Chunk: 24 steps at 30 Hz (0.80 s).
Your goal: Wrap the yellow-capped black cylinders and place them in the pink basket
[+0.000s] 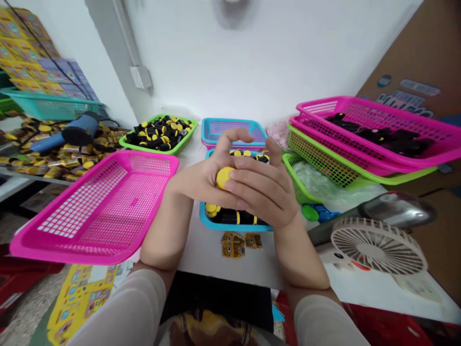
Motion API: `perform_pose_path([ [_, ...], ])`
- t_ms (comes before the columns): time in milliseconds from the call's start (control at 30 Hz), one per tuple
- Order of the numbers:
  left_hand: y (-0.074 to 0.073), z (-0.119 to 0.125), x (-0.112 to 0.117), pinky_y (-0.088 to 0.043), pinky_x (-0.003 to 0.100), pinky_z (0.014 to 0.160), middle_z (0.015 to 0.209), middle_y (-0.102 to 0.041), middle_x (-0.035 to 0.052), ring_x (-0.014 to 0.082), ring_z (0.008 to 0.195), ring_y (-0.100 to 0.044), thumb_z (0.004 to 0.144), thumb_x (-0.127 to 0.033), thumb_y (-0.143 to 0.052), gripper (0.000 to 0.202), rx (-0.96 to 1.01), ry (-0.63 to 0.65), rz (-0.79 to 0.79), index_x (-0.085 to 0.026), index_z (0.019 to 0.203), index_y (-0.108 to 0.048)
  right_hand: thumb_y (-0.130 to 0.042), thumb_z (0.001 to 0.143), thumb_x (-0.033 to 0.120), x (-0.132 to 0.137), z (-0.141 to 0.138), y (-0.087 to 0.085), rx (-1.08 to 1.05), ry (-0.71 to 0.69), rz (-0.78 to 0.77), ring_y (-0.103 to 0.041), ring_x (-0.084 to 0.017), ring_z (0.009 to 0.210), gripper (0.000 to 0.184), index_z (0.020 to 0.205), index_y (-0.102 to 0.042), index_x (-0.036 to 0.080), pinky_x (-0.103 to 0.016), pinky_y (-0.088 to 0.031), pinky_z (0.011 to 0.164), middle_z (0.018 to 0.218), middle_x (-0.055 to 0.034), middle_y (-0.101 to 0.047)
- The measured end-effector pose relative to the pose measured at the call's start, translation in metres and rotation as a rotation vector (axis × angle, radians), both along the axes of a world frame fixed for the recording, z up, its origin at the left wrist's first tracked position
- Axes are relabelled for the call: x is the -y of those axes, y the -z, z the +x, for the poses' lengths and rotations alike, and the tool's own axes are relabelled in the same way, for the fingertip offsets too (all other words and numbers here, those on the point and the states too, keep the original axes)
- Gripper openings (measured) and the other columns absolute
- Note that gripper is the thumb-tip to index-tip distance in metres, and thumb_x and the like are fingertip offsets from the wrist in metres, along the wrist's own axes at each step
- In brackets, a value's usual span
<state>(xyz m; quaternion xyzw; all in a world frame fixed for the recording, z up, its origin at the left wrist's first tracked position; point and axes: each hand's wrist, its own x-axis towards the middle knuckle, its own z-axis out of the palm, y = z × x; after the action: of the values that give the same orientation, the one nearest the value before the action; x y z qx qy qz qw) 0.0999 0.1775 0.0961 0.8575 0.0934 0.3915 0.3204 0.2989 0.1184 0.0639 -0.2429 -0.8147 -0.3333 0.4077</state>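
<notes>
Both hands, left hand [201,180] and right hand [264,190], fingers clamped on round smooth yellow cap [224,177], above blue mesh basket [216,223].

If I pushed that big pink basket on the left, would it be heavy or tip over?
Probably light: the pink basket looks like thin plastic mesh and holds nothing visible. It would likely slide rather than tip, being wide and shallow. Its near edge seems to overhang the table, so it might fall off.

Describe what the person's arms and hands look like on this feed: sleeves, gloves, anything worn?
Both hands are bare: no gloves, and no rings or watch show on the left hand or the right hand. Pale, cream-coloured sleeves are pushed up near the elbows, leaving the forearms uncovered. The sleeves look plain, without markings.
</notes>
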Motion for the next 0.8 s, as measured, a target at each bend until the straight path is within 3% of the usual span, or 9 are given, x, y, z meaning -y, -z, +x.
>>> perform_pose_path([
  [100, -0.002, 0.003, 0.009, -0.045, 0.018, 0.052, 0.09, -0.055, -0.0074, 0.0074, 0.065, -0.06, 0.087, -0.03, -0.078, 0.056, 0.096, -0.038, 0.005, -0.032, 0.119, -0.032, -0.061, 0.109, 0.027, -0.004, -0.005, -0.006, -0.13, -0.016, 0.043, -0.07, -0.018, 0.131, 0.029, 0.137, -0.065, 0.033, -0.054, -0.041, 0.134, 0.126, 0.0007, -0.079],
  [167, -0.005, 0.004, 0.016, -0.044, 0.018, 0.054, 0.09, -0.054, -0.0081, 0.0062, 0.065, -0.061, 0.085, -0.019, -0.077, 0.056, 0.146, -0.24, -0.005, -0.03, 0.114, -0.03, -0.067, 0.107, 0.033, -0.005, -0.007, -0.012, -0.17, 0.044, -0.145, -0.069, -0.021, 0.134, 0.025, 0.131, -0.071, 0.028, -0.051, -0.049, 0.127, 0.131, -0.005, -0.078],
  [267, -0.005, 0.002, 0.023, -0.05, 0.022, 0.059, 0.086, -0.059, -0.0086, 0.0106, 0.068, -0.069, 0.076, -0.024, -0.085, 0.063, 0.012, -0.498, -0.011, -0.029, 0.111, -0.033, -0.069, 0.105, 0.038, -0.005, -0.005, -0.02, -0.356, 0.003, -0.606, -0.07, -0.02, 0.129, 0.025, 0.126, -0.076, 0.026, -0.04, -0.06, 0.112, 0.135, -0.0075, -0.076],
  [367, 0.0, -0.003, 0.033, -0.052, 0.026, 0.056, 0.08, -0.067, -0.0073, 0.017, 0.067, -0.073, 0.073, -0.031, -0.087, 0.066, -0.186, -0.449, -0.048, -0.029, 0.115, -0.036, -0.07, 0.103, 0.03, -0.005, 0.002, -0.022, -0.509, -0.222, -0.954, -0.077, -0.015, 0.104, 0.021, 0.121, -0.079, 0.022, -0.029, -0.064, 0.091, 0.118, -0.0052, -0.082],
  [467, 0.008, -0.013, 0.049, -0.055, 0.027, 0.053, 0.084, -0.074, -0.0025, 0.0217, 0.068, -0.077, 0.071, -0.037, -0.087, 0.067, -0.225, -0.468, -0.163, -0.03, 0.115, -0.038, -0.076, 0.096, 0.024, -0.007, 0.006, -0.02, -0.456, -0.438, -1.173, -0.078, -0.015, 0.091, 0.013, 0.104, -0.084, 0.019, -0.026, -0.061, 0.083, 0.102, -0.0037, -0.085],
  [567, 0.013, -0.03, 0.072, -0.054, 0.027, 0.049, 0.08, -0.077, -0.0031, 0.0209, 0.059, -0.076, 0.071, -0.043, -0.086, 0.064, -0.205, -0.583, -0.251, -0.031, 0.113, -0.04, -0.074, 0.095, 0.021, -0.006, -0.003, -0.016, -0.41, -0.543, -1.271, -0.077, -0.014, 0.08, 0.011, 0.099, -0.084, 0.018, -0.024, -0.059, 0.076, 0.091, -0.002, -0.084],
  [667, 0.013, -0.051, 0.094, -0.051, 0.027, 0.046, 0.077, -0.079, -0.0026, 0.0196, 0.054, -0.072, 0.075, -0.046, -0.084, 0.055, -0.338, -0.558, -0.301, -0.032, 0.111, -0.045, -0.064, 0.1, 0.014, 0.001, -0.025, -0.009, -0.315, -0.54, -1.256, -0.076, -0.012, 0.076, 0.016, 0.099, -0.08, 0.017, -0.026, -0.061, 0.078, 0.089, -0.0011, -0.082],
  [733, 0.012, -0.07, 0.104, -0.052, 0.026, 0.048, 0.081, -0.082, -0.0021, 0.0189, 0.056, -0.073, 0.077, -0.045, -0.081, 0.05, -0.403, -0.543, -0.348, -0.032, 0.111, -0.046, -0.056, 0.103, 0.009, 0.009, -0.044, -0.003, -0.195, -0.487, -1.134, -0.078, -0.014, 0.092, 0.023, 0.109, -0.077, 0.017, -0.028, -0.061, 0.091, 0.103, -0.0038, -0.084],
  [800, 0.012, -0.092, 0.106, -0.055, 0.027, 0.056, 0.085, -0.083, -0.0023, 0.0189, 0.065, -0.075, 0.081, -0.045, -0.077, 0.045, -0.45, -0.617, -0.353, -0.032, 0.113, -0.05, -0.05, 0.108, 0.01, 0.017, -0.059, 0.004, -0.051, -0.408, -0.977, -0.075, -0.016, 0.116, 0.029, 0.125, -0.073, 0.017, -0.03, -0.058, 0.106, 0.125, -0.0078, -0.081],
])
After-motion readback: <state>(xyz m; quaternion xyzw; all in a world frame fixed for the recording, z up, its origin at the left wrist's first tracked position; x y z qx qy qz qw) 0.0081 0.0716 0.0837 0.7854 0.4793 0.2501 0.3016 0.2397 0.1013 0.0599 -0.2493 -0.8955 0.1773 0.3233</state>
